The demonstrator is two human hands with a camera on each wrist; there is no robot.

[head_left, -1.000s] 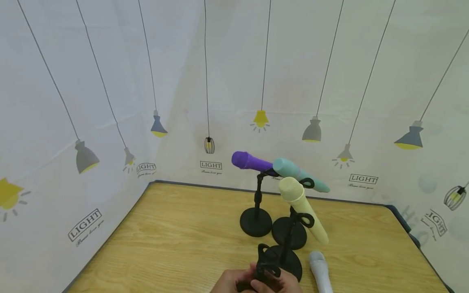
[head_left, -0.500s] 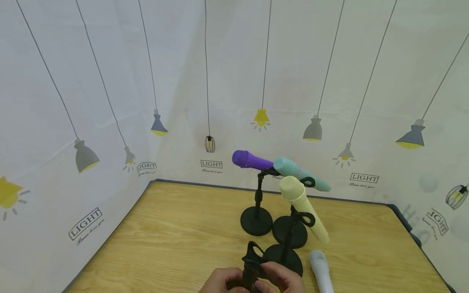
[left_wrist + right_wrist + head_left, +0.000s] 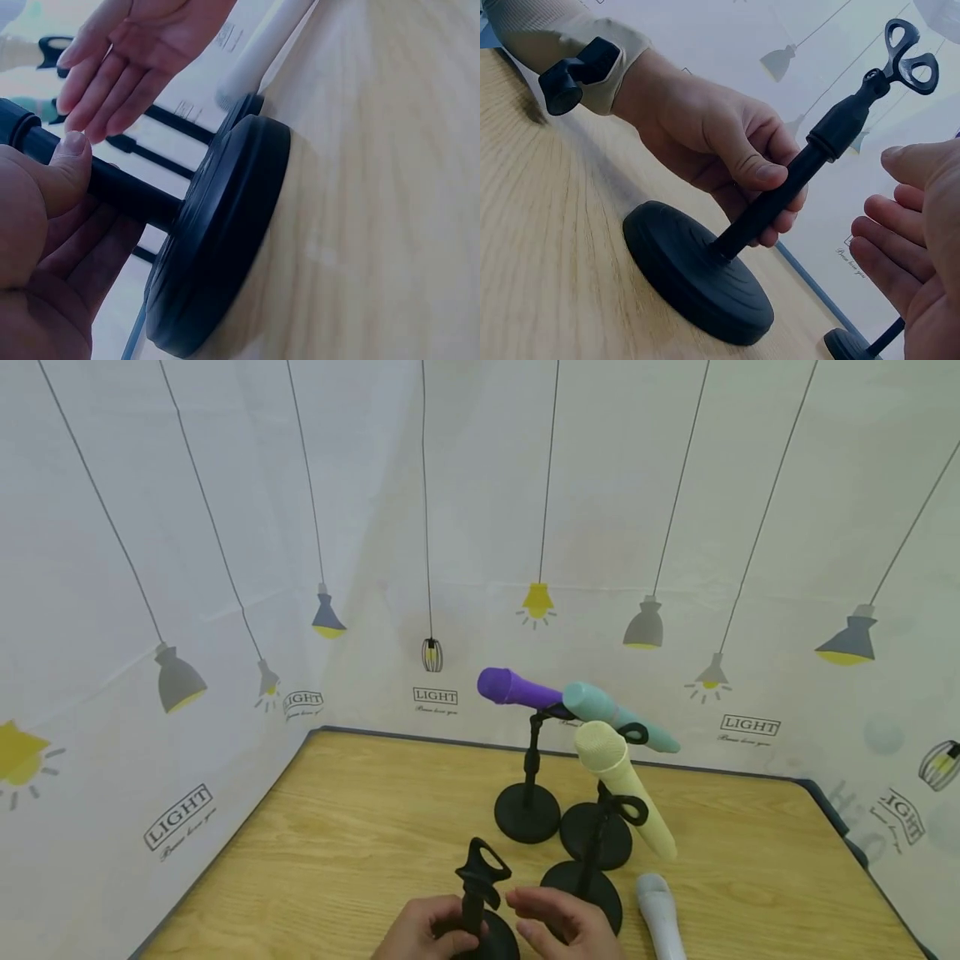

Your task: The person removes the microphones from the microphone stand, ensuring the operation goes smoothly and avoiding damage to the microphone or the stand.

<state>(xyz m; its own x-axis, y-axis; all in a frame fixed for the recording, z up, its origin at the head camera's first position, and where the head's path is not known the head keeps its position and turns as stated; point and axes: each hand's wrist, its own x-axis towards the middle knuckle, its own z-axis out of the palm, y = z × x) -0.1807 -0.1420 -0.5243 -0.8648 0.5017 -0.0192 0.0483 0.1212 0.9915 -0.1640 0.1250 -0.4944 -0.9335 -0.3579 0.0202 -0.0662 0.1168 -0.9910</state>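
Toward the wooden surface's (image 3: 322, 860) near edge, the left hand (image 3: 423, 928) pinches a black round-based stand (image 3: 801, 172), apparently positioning; the straight-fingered right hand (image 3: 566, 922) likely needs the slim white microphone (image 3: 660, 914).

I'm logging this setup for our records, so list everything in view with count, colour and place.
Purple round-headed microphone: 1, purple, on the back left stand.
Teal tube-shaped microphone: 1, teal, on the back right stand.
Pale-yellow mesh-headed microphone: 1, pale yellow, on the stand nearest those two.
White round-headed microphone: 1, white, lying right of the stands.
Black round-based stands: 3, black, under the first three microphones.
Black stand with bare clip: 1, black, front.
Wood-grain tabletop: 1, light brown, beneath the stands.
White lamp-printed backdrop: panel count unclear, white, around the table.
Left hand: 1, bare, gripping the bare-clip stand's pole.
Right hand: 1, bare, beside that stand.
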